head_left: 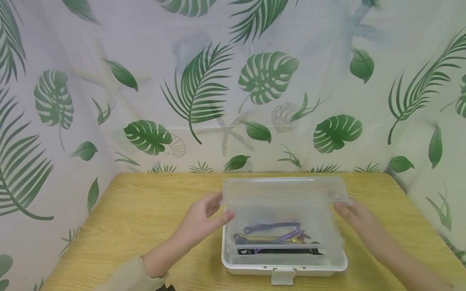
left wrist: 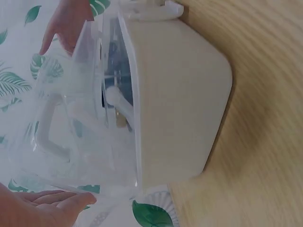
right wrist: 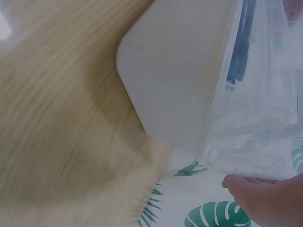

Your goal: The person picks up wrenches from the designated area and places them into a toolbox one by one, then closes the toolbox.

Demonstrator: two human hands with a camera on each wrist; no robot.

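In the head view a toolbox with a white base (head_left: 313, 271) stands on the table, and its clear lid (head_left: 284, 190) is tilted up toward the back. Several wrenches (head_left: 273, 227) in blue, purple, gold and black show inside. My left hand (head_left: 202, 220) is at the lid's left side, thumb stretched in front and fingers partly hidden behind the edge. At the lid's right edge my right hand (head_left: 358, 222) has its fingertips against the plastic. Both wrist views show straight fingers along the lid's sides. A white handle (left wrist: 45, 127) is on the lid.
The front latch (head_left: 283, 277) hangs down off the base's near edge. Under the box is a wood-grain table (head_left: 153, 202). A leaf-print cloth (head_left: 225, 89) hangs behind the table and along both sides.
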